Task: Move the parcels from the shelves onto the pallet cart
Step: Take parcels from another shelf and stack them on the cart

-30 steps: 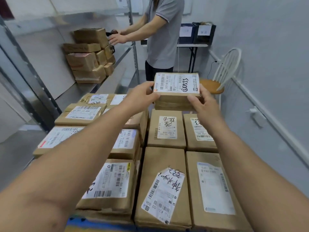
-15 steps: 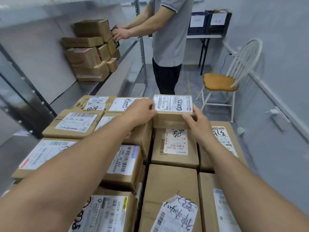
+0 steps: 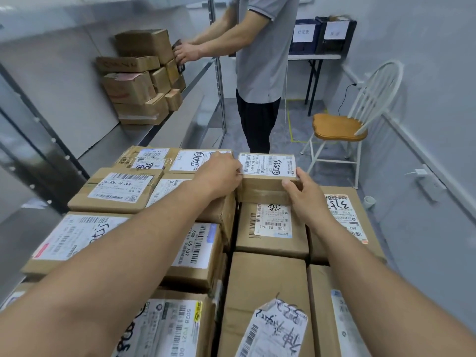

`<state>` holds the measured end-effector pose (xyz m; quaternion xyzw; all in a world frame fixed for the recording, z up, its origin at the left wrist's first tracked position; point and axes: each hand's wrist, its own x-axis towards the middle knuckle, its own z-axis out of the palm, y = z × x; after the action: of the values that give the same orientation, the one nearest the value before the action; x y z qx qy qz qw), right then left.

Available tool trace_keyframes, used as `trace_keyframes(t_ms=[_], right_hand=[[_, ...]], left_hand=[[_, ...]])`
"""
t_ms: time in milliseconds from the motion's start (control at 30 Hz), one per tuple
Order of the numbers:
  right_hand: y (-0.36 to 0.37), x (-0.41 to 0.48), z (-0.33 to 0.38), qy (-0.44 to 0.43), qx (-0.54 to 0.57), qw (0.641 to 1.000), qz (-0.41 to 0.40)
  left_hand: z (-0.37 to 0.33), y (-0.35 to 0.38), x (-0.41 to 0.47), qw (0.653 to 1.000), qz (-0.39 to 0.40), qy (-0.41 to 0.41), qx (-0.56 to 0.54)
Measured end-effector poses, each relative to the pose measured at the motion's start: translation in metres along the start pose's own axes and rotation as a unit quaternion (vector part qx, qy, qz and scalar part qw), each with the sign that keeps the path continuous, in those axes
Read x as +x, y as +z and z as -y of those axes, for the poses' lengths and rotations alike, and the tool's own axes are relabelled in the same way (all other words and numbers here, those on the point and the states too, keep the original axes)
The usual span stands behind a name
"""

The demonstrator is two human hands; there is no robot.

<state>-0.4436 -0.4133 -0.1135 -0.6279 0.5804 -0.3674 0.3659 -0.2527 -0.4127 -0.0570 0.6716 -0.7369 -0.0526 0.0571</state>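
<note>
Your left hand [image 3: 219, 173] and right hand [image 3: 306, 199] grip the sides of a small labelled parcel [image 3: 266, 176] at the far edge of the many loaded parcels [image 3: 270, 279]; a stack of boxes [image 3: 139, 78] on the shelf [image 3: 154, 130] likely awaits moving.

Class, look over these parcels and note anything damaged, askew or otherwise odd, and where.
The label on the nearest middle parcel sits crooked, with a crumpled, lifting top edge. On the shelf, one stacked box has a torn, ragged top. Nothing else stands out.
</note>
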Motion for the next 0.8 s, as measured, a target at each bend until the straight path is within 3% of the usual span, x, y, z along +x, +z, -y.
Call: trace_keyframes(t_ms=[233, 467, 667, 800], right_hand=[[-0.010, -0.015, 0.025, -0.010, -0.117, 0.992, -0.051], [0.007, -0.055, 0.056, -0.169, -0.195, 0.960, -0.112], [0.039, -0.123, 0.084, -0.327, -0.248, 0.899, -0.154], [0.064, -0.164, 0.098, -0.369, -0.281, 0.878, -0.122]], left_hand=[[-0.002, -0.012, -0.024, 0.999, -0.030, 0.008, -0.032], [-0.005, -0.034, -0.085, 0.993, -0.106, 0.039, -0.030], [0.014, -0.036, -0.159, 0.980, -0.183, 0.079, 0.017], [0.033, -0.034, -0.212, 0.972, -0.218, 0.066, 0.053]])
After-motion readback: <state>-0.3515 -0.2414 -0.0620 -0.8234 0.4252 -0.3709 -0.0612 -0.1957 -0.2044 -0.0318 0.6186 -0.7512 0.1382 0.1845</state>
